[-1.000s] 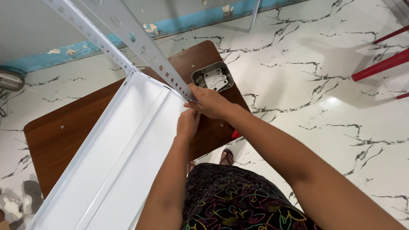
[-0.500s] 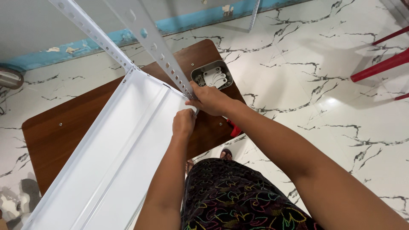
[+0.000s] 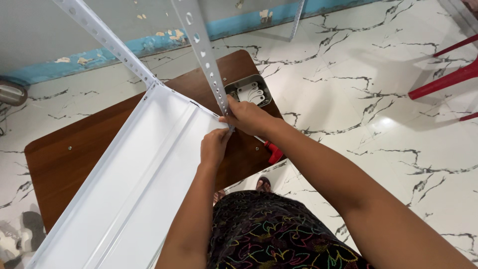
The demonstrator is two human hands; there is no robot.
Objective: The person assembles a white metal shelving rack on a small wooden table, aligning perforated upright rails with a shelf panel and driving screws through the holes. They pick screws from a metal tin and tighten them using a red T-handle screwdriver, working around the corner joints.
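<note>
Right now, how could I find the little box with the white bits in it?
Find the brown wooden table on the marble floor. At its far corner, just beyond the right hand and beside the perforated metal post, sits a small metal tray. It alone is grey, square with rounded corners, and holds small white pieces.

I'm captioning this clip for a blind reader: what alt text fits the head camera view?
Seen from above, a person's left hand and right hand meet at the corner of a white metal shelf panel, where a perforated white upright joins it. Beneath lie a brown wooden table with a small tray of white parts, and a marbled white floor.
</note>
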